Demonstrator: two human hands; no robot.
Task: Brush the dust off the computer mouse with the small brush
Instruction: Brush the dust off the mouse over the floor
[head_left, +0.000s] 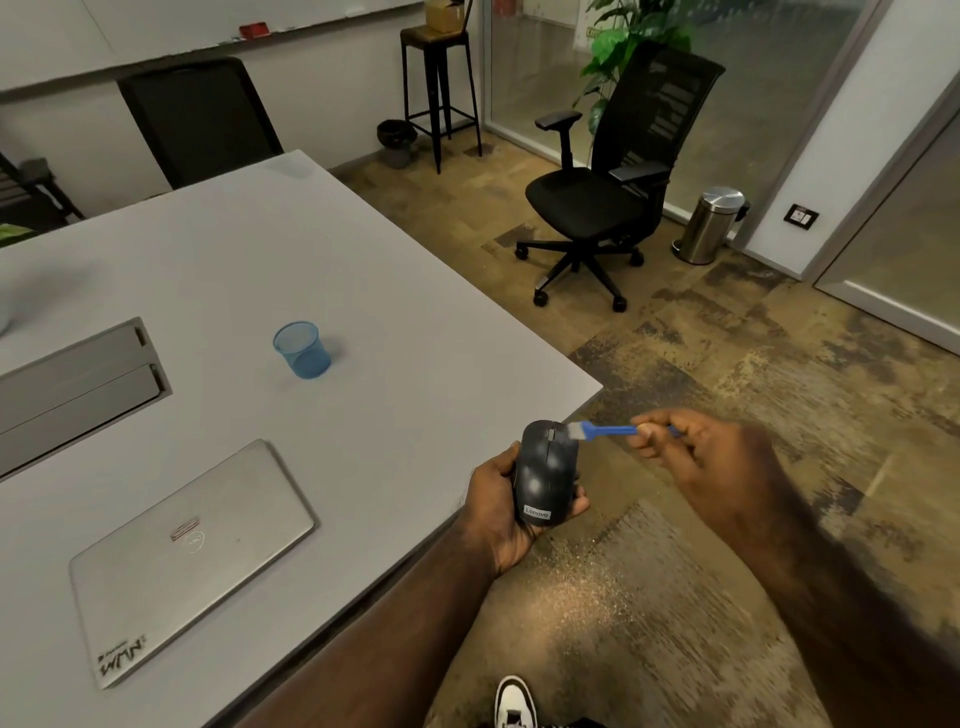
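At about 9 o'clock in the view a closed laptop (192, 551) lies flat on the grey bench (363, 291), and a blue mesh cup (303, 349) stands upright further in, towards 11 o'clock; neither has a part in the work.

Just past the near edge of the bench, the left hand (498, 512) is wrapped around the computer mouse (546, 470), fingers curled under one side and the thumb against the other, holding it in the air over the floor with its top face up. The mouse's long axis runs from 6 o'clock to 12 o'clock: the logo end sits nearest the person and the button and scroll-wheel end points away, towards 12.

The right hand (691, 452) is closed in a pinch on the handle of the small brush (608, 431). The brush lies nearly level, its length running from 3 o'clock to 9 o'clock, pale bristles at the 9 o'clock end touching the mouse just beside the scroll wheel.

To my eye brushing is under way at the front end. Done well, it wants short, light flicks that sweep outward off the edge so the dust falls to the floor, bristle tips worked into the wheel slot and the seam between the buttons, and the left hand turning the mouse to offer its sides.
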